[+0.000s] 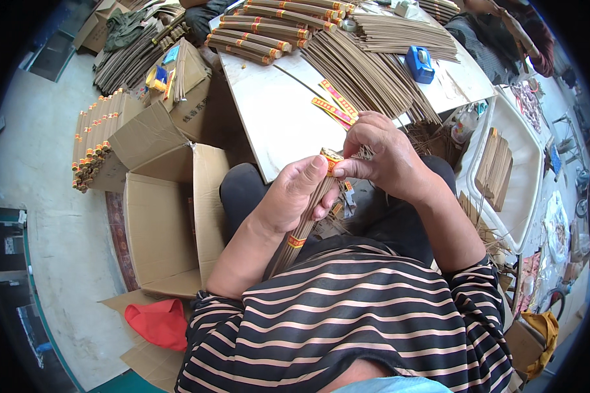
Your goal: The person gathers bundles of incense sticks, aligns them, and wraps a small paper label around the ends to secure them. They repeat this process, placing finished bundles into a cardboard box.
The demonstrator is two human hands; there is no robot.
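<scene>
My left hand [294,191] is wrapped round a bundle of thin brown incense sticks [304,224], which slants down toward my lap. A red and yellow paper band [296,242] circles the bundle lower down. Another red and gold paper label [331,161] wraps its upper end. My right hand [390,157] is closed at that end, thumb and fingertips pinching the label. My left thumb presses the label from the other side. Printed label strips [334,105] lie on the white table [259,111] just beyond my hands.
Labelled bundles [269,29] and loose sticks [367,75] cover the far tabletop, beside a blue tape dispenser [419,64]. An open cardboard box [160,229] stands at my left, near stacked bundles [98,141]. At my right is a white tub [530,190] holding sticks. Another person sits beyond the table.
</scene>
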